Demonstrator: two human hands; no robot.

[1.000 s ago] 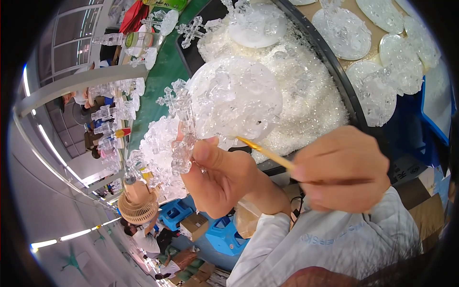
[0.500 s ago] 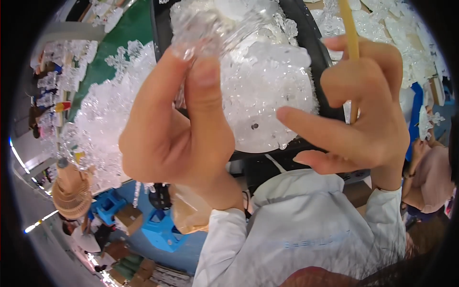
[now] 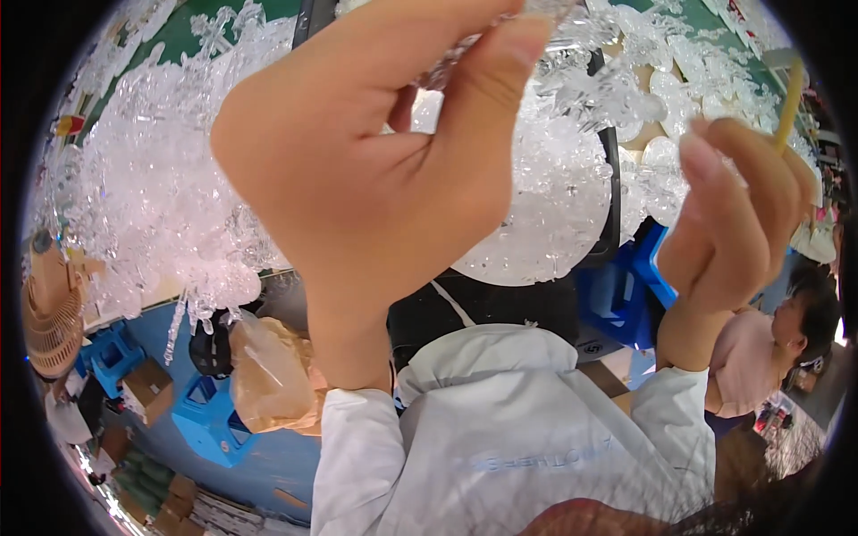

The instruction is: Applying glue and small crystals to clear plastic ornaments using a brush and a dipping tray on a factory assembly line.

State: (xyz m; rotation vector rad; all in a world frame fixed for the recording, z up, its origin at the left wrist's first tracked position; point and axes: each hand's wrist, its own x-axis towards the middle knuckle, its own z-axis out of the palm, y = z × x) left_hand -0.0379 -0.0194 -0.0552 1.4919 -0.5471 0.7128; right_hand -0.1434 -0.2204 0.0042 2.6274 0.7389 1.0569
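Note:
My left hand (image 3: pixel 366 170) is raised large at the center, thumb and forefinger pinching a clear, glassy plastic piece (image 3: pixel 565 34); much of it is behind the fingers. Below and beyond that hand lies a round translucent white disc (image 3: pixel 536 232) with clear bits on it, partly covered by the hand. It sits in a black-rimmed tray (image 3: pixel 612 196). Over on the right, my right hand (image 3: pixel 746 214) is closed, slightly blurred, with a thin yellow stick (image 3: pixel 790 103) rising from its fingers.
A heap of clear, icicle-like plastic pieces (image 3: pixel 161 179) spreads across the table at left. More clear pieces and round discs (image 3: pixel 663 156) lie at right. Blue stools (image 3: pixel 210 420), a brown bag (image 3: pixel 277 375) and a fan (image 3: pixel 52 313) stand left. Another person (image 3: pixel 751 357) sits at right.
My left hand has moved up and to the right with the clear piece. The right hand has moved right with the stick, its fingers more curled. The whole view has shifted.

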